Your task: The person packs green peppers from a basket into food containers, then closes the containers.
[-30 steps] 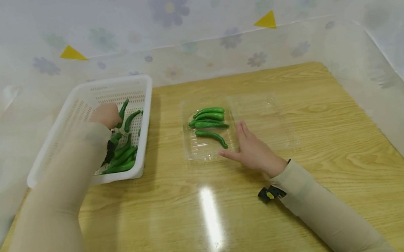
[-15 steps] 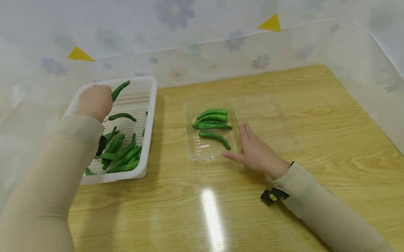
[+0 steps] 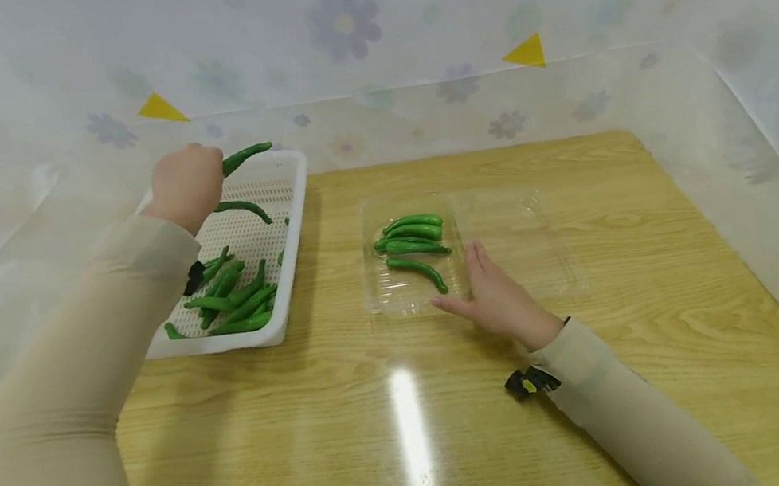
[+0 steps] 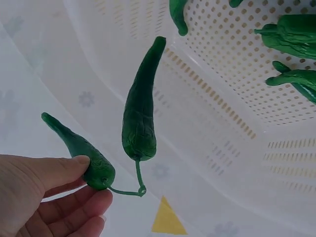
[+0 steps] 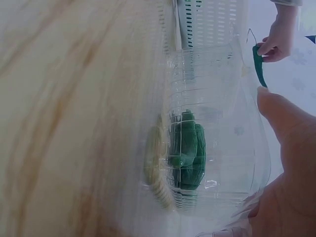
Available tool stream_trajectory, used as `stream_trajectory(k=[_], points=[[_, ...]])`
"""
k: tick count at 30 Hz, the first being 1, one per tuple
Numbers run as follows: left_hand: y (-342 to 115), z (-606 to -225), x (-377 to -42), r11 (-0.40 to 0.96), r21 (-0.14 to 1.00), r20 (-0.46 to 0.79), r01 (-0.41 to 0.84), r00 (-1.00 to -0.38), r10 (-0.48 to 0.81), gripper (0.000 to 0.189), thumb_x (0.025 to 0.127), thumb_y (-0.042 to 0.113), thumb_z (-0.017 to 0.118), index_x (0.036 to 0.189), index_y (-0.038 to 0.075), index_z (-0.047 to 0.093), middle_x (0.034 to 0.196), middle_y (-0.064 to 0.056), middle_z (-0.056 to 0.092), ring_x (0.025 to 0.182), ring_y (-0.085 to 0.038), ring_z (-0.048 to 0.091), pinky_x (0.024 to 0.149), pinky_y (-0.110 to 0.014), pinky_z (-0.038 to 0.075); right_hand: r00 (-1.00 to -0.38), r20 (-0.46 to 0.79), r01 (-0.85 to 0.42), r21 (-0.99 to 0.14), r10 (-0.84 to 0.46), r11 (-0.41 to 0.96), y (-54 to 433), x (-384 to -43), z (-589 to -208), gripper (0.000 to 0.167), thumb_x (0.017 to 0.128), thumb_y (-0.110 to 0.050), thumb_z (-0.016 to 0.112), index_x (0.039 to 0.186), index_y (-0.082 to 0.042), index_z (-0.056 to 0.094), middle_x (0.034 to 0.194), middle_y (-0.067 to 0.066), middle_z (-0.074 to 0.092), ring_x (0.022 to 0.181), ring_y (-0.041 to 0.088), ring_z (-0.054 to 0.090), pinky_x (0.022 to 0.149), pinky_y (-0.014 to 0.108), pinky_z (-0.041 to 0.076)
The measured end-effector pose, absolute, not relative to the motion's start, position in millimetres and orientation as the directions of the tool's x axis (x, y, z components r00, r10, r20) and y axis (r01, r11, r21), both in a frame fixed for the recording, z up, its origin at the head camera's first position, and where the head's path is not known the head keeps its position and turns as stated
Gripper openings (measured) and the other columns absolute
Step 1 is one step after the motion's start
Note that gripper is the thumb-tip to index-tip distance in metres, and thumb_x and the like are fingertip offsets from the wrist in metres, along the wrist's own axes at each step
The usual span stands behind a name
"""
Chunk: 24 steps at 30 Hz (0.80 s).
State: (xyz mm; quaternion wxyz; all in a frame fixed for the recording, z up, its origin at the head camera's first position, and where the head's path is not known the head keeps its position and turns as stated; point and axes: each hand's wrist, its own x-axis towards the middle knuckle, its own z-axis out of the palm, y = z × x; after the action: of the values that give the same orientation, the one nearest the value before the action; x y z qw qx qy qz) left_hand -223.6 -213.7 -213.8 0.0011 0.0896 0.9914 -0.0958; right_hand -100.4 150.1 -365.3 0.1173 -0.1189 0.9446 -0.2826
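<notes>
I saw left hand (image 3: 188,184) pinch green pepper (image 4: 77,146) near white basket (image 3: 294,242) | right hand (image 3: 498,295) straight-fingered at clear box (image 3: 519,244), gripping nothing

Peppers (image 3: 417,247) green; container (image 3: 396,298) colourless; basket (image 3: 294,246) white; table (image 3: 338,425) yellow-brown, wood-grained; backdrop (image 3: 400,17) pale, flowered.
</notes>
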Motion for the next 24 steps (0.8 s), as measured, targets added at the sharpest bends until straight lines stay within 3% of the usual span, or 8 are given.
stream_trajectory(k=[16, 24], points=[[-193.6, -187.8, -208.1, 0.95, -0.202, 0.095, 0.238, -0.961, 0.26, 0.019, 0.094, 0.006, 0.05, 0.097, -0.012, 0.057, 0.092, -0.029, 0.056, 0.077, -0.039, 0.058, 0.061, -0.048, 0.05, -0.946, -0.148, -0.166, -0.547, -0.29, 0.821, 149.0, -102.5, -359.7, 0.106, 0.086, -0.059, 0.054, 0.144, 0.007, -0.006, 0.15, 0.026, -0.008, 0.138, 0.038, 0.004, 0.109, 0.047, 0.013], [-174.6, -174.9, -199.9, 0.943, -0.212, 0.048, 0.255, -0.961, 0.271, 0.022, 0.096, 0.01, 0.05, 0.105, -0.008, 0.057, 0.096, -0.025, 0.053, 0.087, -0.038, 0.055, 0.068, -0.05, 0.049, -0.946, -0.148, -0.166, -0.543, -0.288, 0.824, 147.9, -102.4, -359.5, 0.106, 0.086, -0.06, 0.053, 0.144, 0.007, -0.006, 0.15, 0.027, -0.007, 0.138, 0.038, 0.004, 0.11, 0.047, 0.013]])
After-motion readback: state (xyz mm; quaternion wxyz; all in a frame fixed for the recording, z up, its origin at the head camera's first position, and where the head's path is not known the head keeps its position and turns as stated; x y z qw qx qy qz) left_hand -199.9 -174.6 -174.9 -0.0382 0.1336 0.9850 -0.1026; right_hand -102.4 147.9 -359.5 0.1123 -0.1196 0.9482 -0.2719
